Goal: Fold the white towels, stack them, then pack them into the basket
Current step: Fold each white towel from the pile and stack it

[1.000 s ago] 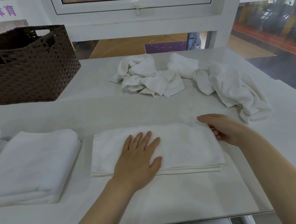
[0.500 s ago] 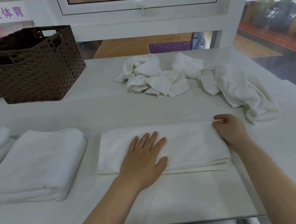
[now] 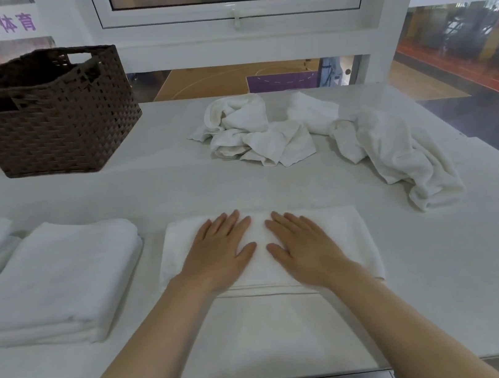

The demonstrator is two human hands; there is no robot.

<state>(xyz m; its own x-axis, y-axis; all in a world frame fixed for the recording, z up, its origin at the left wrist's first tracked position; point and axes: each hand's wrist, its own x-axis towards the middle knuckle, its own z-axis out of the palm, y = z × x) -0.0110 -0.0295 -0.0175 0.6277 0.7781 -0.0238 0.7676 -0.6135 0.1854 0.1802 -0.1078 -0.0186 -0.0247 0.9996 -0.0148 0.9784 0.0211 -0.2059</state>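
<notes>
Left hand [image 3: 219, 255]: lies flat, palm down, fingers straight, on the left half of the folded towel; its grip is released, pressing only.
Right hand [image 3: 307, 246]: flat beside it on the same cloth, fingers straight and slightly spread, grip also released; the two thumbs are near each other but apart.
Folded towel [image 3: 352, 235]: white terry, soft nap, a flat rectangle in layers, its near edge showing thin stacked folds; it lies on the desk in front of the person.
Stack [image 3: 51, 280]: thicker folded white towels, rounded fold edges, just left of the folded towel with a narrow gap between.
Loose towels [image 3: 256, 132]: one crumpled white heap at the far middle; a second crumpled towel [image 3: 398, 153] trails to the right, toward the desk's right edge.
Basket [image 3: 46, 115]: dark brown woven, boxy, open top, cut-out handles, at the far left corner, well apart from the hands.
Desk [image 3: 176, 186]: pale, smooth, matte; a bare band runs between the folded towel and the heaps.
</notes>
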